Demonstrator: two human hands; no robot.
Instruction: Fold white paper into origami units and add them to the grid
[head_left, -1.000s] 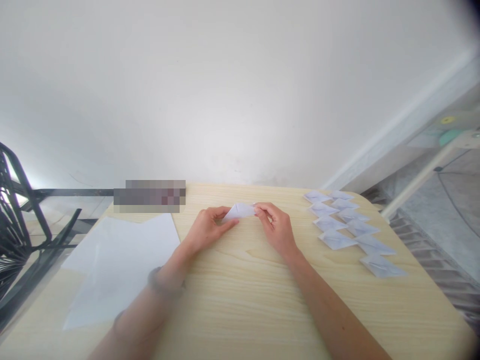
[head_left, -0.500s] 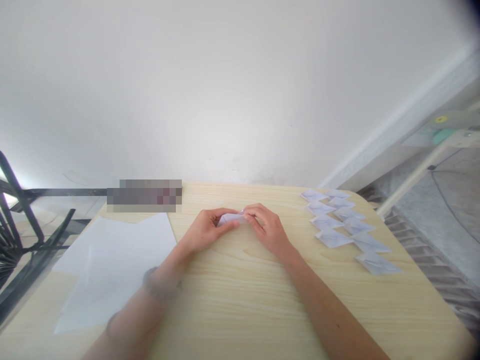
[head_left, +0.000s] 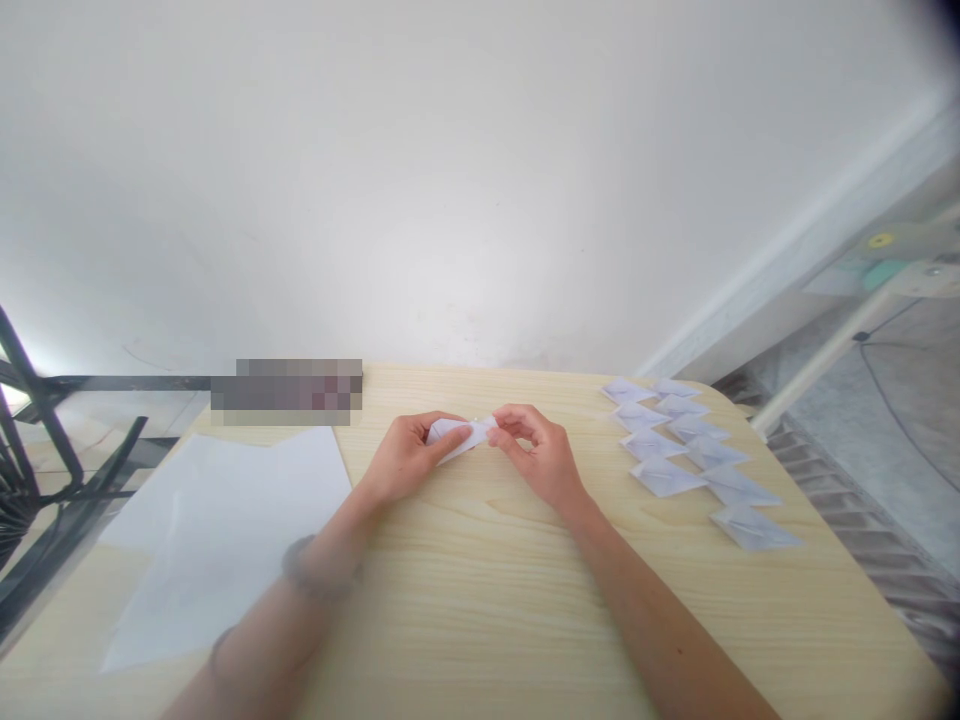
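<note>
Your left hand [head_left: 409, 455] pinches the folded paper [head_left: 466, 443] between thumb and fingers above the middle of the worktop [head_left: 465, 600], probably to keep its layers together. The fingers of your right hand [head_left: 544, 460] are drawn narrow on its right end, likely for control of that tip. Crisp, pointed folded pieces [head_left: 664, 476] lie in two rows at right, presumably for order; smooth, flat white sheets [head_left: 240, 500] overlap at left on the pale, wood-grained surface.

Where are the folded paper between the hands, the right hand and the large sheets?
Folded paper [head_left: 479, 435], head view: uncovered middle part.
Right hand [head_left: 546, 463], head view: near the thumb's base.
Large sheets [head_left: 232, 510], head view: bare upper surface.
</note>
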